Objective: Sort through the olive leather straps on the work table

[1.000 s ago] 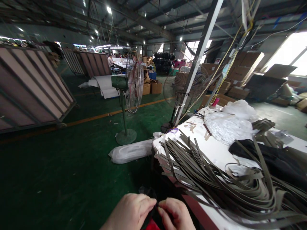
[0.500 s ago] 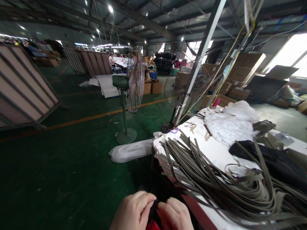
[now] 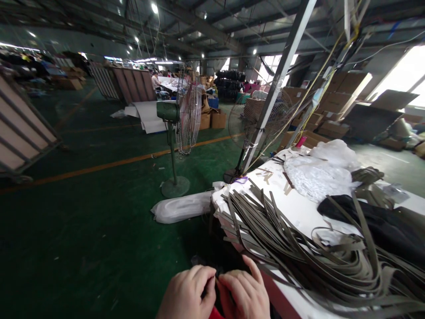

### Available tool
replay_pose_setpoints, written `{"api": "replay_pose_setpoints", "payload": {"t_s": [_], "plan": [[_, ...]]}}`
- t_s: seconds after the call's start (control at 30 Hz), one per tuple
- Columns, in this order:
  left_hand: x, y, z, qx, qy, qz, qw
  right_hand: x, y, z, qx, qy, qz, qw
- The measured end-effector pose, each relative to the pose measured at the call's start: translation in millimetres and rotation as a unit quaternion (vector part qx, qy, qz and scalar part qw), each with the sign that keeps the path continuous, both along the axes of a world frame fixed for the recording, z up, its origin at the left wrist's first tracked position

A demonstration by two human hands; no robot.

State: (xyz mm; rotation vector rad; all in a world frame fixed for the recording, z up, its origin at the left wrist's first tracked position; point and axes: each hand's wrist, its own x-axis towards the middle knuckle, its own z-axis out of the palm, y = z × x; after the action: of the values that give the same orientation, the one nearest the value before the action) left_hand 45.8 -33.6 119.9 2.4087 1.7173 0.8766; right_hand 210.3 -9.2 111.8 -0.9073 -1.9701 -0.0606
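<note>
Green factory floor (image 3: 99, 212) fills the left and centre of the frame, crossed by an orange line, with a standing fan (image 3: 179, 128) at centre and stacked cartons (image 3: 332, 102) at upper right. At right stands a white table (image 3: 299, 208) heaped with grey straps (image 3: 299, 252), a black cloth (image 3: 381, 226) and clear plastic bags (image 3: 318, 175); a white roll (image 3: 182, 208) lies on the floor just left of it. At the bottom edge, just left of the table's corner, the left hand (image 3: 187, 294) and right hand (image 3: 245, 294) meet, fingertips pinched together on a small dark piece (image 3: 217, 277) between them, both curled closed around it. Something red (image 3: 215, 313) shows just below the hands. What the dark piece is cannot be told.
</note>
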Motion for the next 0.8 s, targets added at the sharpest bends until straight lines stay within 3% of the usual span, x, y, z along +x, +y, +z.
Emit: {"api": "replay_pose_setpoints", "payload": {"t_s": [0.2,0.37,0.47,0.57,0.8], "plan": [[-2.1,4.2,7.8,-0.012,0.002,-0.022,1.0,3.9,-1.2,1.3,-0.008,-0.053,0.031,0.998],[-16.4,19.7,27.9,-0.05,-0.112,0.02,0.992,0.0,-2.0,-2.5,0.05,0.007,0.047,0.998],[-21.1,22.2,40.0,-0.078,-0.165,-0.067,0.981,4.1,0.4,-2.6,0.002,0.02,0.062,0.998],[-19.7,17.8,45.5,-0.097,-0.151,-0.152,0.972,8.3,2.3,2.6,-0.042,0.048,0.064,0.996],[-15.6,15.6,51.4,-0.126,-0.112,-0.155,0.973,8.5,3.1,7.2,-0.019,0.017,0.057,0.998]]}}
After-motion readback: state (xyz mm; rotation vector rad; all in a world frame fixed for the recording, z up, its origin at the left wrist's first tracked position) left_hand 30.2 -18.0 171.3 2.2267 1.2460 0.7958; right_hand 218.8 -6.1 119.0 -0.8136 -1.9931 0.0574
